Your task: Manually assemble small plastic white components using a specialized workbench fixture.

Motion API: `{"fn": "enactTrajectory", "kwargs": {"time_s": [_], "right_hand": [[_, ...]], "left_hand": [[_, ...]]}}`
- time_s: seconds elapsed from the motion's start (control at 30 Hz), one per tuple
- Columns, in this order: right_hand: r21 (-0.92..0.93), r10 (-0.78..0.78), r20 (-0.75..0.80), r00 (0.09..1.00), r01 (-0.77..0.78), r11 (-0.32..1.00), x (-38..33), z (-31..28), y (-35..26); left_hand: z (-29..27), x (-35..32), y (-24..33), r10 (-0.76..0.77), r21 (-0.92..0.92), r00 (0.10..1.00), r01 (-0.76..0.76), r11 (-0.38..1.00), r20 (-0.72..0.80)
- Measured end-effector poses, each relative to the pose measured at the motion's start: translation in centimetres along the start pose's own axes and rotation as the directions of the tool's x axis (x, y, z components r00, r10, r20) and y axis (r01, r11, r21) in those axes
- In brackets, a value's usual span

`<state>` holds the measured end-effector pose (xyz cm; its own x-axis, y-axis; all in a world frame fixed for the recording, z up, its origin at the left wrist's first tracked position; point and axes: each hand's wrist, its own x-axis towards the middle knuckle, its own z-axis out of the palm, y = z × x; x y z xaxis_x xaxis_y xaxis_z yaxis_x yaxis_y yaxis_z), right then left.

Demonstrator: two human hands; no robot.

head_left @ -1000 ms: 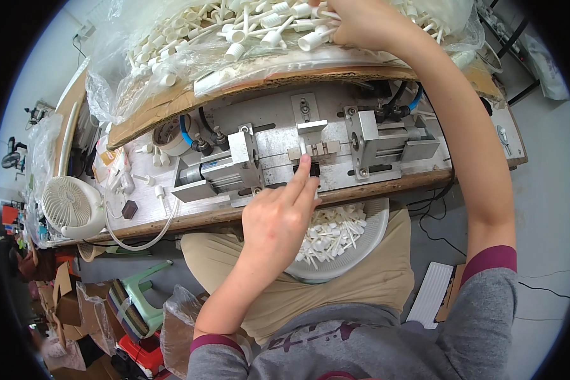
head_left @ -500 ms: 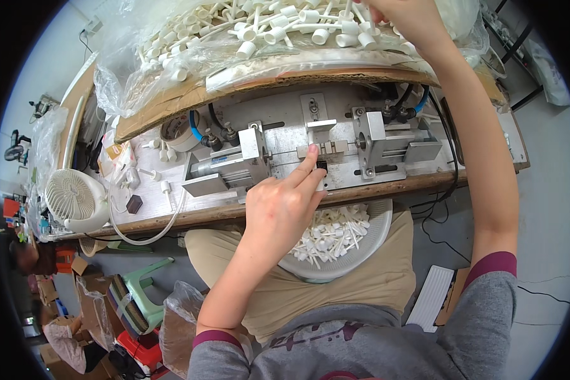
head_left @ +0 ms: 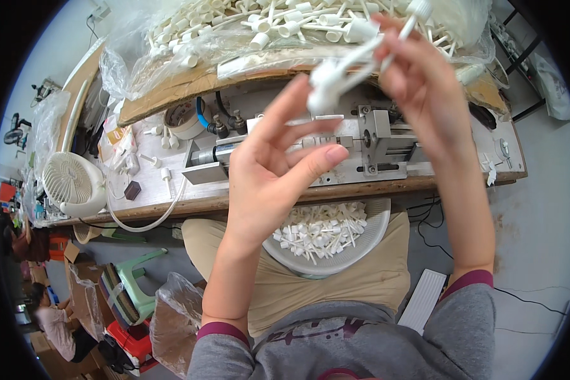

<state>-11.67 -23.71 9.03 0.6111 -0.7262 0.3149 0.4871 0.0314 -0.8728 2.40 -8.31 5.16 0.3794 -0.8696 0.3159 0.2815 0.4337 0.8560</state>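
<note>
Overhead, bagged white tubes behind press.

Wooden workbench ran left to right, edge bowed by lens. On it, centre: metal press jig w/ grey cylinder at its left end. Left end: small white fan, white tube looping off front edge, tape roll, loose white plastic parts. Back: cardboard slab under clear bag of white pump parts.

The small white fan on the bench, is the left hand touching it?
No, the left hand is raised over the bench middle, well apart from the white fan at the far left.
</note>
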Motion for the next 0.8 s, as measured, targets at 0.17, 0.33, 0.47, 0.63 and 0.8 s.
{"fn": "enactTrajectory", "kwargs": {"time_s": [0.17,0.33,0.47,0.63,0.8], "right_hand": [[0.090,0.138,-0.094,0.986,-0.130,0.987,-4.4,-0.2,2.2],[0.057,0.054,-0.237,0.970,-0.042,0.998,-5.1,-2.6,1.9],[0.036,0.088,-0.250,0.964,-0.081,0.996,-6.6,-2.5,2.2],[-0.015,0.139,-0.268,0.953,-0.148,0.989,-7.8,-2.2,2.2],[-0.030,0.167,-0.285,0.944,-0.183,0.983,-8.4,-1.3,1.9]], "left_hand": [[-1.2,-2.9,0.8,-0.172,0.289,0.979,0.134,0.948,0.109],[-2.2,-4.5,-1.5,0.133,0.741,0.979,-0.203,0.640,0.154],[-3.0,-4.5,-4.0,0.137,0.892,0.932,-0.360,0.274,0.335],[-2.0,-3.3,-3.4,-0.005,0.917,0.917,-0.399,-0.022,0.399],[-2.5,-2.4,-3.4,-0.010,0.922,0.923,-0.385,0.049,0.386]]}}
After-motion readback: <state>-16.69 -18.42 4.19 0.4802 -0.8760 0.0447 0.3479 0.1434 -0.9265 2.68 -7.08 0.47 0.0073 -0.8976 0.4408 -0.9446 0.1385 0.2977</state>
